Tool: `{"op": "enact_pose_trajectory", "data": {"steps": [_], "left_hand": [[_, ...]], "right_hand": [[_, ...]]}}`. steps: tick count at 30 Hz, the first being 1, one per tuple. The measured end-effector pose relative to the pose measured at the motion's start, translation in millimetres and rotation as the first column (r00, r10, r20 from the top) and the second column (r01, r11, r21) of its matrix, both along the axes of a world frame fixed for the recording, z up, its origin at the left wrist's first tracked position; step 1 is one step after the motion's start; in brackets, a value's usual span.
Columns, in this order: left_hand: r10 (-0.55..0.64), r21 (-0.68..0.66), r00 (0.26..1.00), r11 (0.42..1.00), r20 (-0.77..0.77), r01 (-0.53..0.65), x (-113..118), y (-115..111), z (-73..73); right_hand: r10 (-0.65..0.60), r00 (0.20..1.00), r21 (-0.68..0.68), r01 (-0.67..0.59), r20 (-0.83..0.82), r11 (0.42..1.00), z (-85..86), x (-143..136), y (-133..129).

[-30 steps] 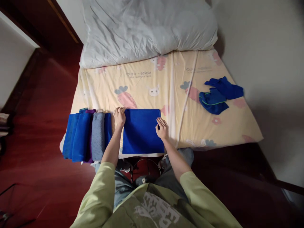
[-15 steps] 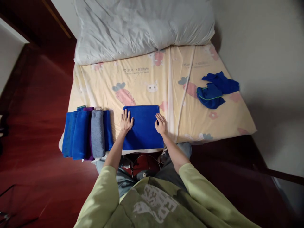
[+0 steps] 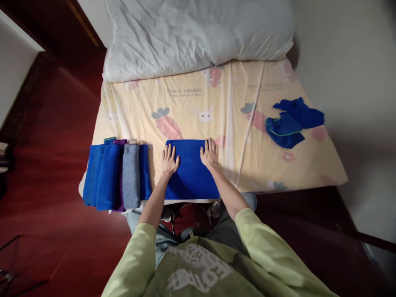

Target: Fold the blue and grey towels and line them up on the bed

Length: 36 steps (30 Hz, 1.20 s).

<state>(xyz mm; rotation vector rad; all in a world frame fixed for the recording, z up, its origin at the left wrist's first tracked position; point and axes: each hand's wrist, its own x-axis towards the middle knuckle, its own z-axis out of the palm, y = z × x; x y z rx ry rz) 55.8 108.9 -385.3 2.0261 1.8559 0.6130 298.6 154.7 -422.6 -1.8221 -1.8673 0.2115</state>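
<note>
- The right hand (image 3: 210, 156) has slid up along the right edge of the blue cloth (image 3: 190, 173) over the last half second and now lies at its far right corner, flat, fingers straightened, gripping nothing.
- The left hand (image 3: 170, 161), a second ago bent beside the far left corner, is now laid out flat over the left edge (fingers loosely spread, nothing grasped).
- So both sides of the cloth appear to be pressed down, and it looks smooth and square, a judgement from its straight edges.
- The cloth lies along the near edge of the bed (image 3: 130, 111), left of the middle.
- At the bed's near left corner sits a row of folded towels (image 3: 107, 177), with a grey towel (image 3: 131, 177) among them.
- Toward the right edge lie crumpled blue cloths (image 3: 284, 132), one with a green trim.
- The sheet (image 3: 216, 99) is yellow, with carrots and rabbits; a white quilt (image 3: 198, 37) covers the far edge.
- Around it: a dark red floor (image 3: 46, 165) and, at right, a plain wall (image 3: 349, 82).
</note>
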Motion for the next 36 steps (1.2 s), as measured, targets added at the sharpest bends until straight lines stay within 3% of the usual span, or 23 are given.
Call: {"op": "enact_pose_trajectory", "data": {"steps": [8,12,15,18,21,24,29,36], "left_hand": [[-0.001,-0.026,1.000,1.000,0.026,0.001,2,3,2.5],[-0.005,-0.032,0.999,0.999,0.043,0.006,6,-4,12.2],[-0.116,-0.017,0.993,0.993,0.008,0.116,5,-39,20.9],[-0.252,-0.044,0.968,0.967,-0.015,0.251,0,-94,19.2],[-0.283,-0.094,0.959,0.956,-0.025,0.280,-7,-138,9.6],[-0.243,-0.092,0.968,0.967,-0.055,0.237,-10,-156,-2.7],[-0.233,-0.026,0.965,0.973,-0.122,0.231,-6,-156,-18.7],[-0.224,-0.007,0.962,0.974,-0.156,0.226,-7,-157,-26.9]], "right_hand": [[-0.033,0.999,0.011,0.032,0.020,0.999,-6.0,0,1],[0.018,1.000,-0.033,-0.018,0.007,0.999,11.1,0,-2],[0.123,0.992,-0.029,-0.122,0.040,0.992,33.8,6,-40],[0.221,0.973,-0.040,-0.219,0.064,0.975,44.7,18,-105],[0.289,0.954,-0.109,-0.280,0.075,0.954,39.3,33,-162],[0.303,0.947,-0.162,-0.285,0.106,0.945,26.1,42,-190],[0.300,0.940,-0.176,-0.272,0.161,0.946,12.3,44,-190],[0.303,0.940,-0.182,-0.274,0.156,0.944,8.9,43,-191]]}}
